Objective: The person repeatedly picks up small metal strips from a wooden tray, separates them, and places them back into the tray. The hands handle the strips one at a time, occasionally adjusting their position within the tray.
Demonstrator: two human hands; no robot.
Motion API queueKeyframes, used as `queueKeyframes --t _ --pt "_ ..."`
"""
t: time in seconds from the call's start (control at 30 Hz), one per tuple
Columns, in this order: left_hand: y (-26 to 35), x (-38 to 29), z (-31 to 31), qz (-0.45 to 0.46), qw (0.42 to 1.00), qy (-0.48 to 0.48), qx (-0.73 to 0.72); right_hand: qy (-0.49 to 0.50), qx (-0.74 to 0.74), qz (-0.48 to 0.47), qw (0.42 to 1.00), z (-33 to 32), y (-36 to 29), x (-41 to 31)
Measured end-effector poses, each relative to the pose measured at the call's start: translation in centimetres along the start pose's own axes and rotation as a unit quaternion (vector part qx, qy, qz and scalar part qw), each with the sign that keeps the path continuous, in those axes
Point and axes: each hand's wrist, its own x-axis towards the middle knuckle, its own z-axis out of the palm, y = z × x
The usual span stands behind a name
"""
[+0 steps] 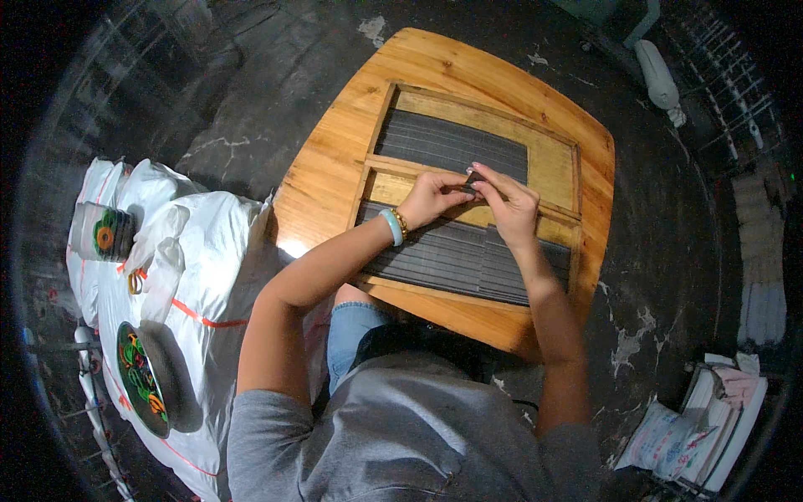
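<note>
My left hand (433, 197), with a pale green bangle and a gold-coloured bracelet at the wrist, pinches a small dark piece (472, 182) between thumb and finger. My right hand (508, 201) holds the same piece from the other side; its exact shape is partly hidden by my fingers. Both hands are above a shallow wooden tray (470, 168) with two compartments. Thin black strips (452, 141) lie in rows in the far compartment, beside bare yellowish board. More black strips (426, 251) fill much of the near compartment, below my wrists.
The tray rests on a wooden table (326, 169) with rounded edges. At left, white woven sacks (213, 251) carry a bowl (143, 379) of coloured bands or cords and a clear container (103, 232). A printed bag (665, 436) lies at the lower right.
</note>
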Motion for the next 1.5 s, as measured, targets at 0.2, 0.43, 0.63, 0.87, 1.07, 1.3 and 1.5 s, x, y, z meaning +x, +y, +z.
queueKeyframes --t 0.2,0.43,0.63,0.87,1.07,1.3,1.5 --pt "0.0 0.2 -0.2 0.024 0.999 -0.012 -0.029 0.008 -0.045 -0.056 0.997 0.0 0.5 0.4" --pt "2.8 0.4 0.2 -0.029 0.984 -0.079 -0.157 0.036 0.179 0.171 0.968 -0.1 -2.3 1.0" --pt "8.3 -2.4 1.7 -0.157 0.955 -0.107 -0.228 0.005 0.206 0.257 0.944 -2.3 -6.2 0.7" --pt "10.4 -4.3 2.8 -0.160 0.950 -0.092 -0.251 -0.014 0.277 0.268 0.923 -3.0 -7.4 -0.3" --pt "10.1 -4.7 2.9 -0.206 0.929 -0.104 -0.290 -0.039 0.327 0.273 0.904 -3.6 -7.0 -0.9" --pt "10.2 -4.7 3.6 -0.216 0.915 -0.097 -0.327 -0.046 0.311 0.274 0.909 -4.2 -6.9 -1.3" --pt "9.9 -4.7 3.7 -0.211 0.910 -0.104 -0.341 -0.018 0.297 0.280 0.913 -4.1 -7.2 -1.4"
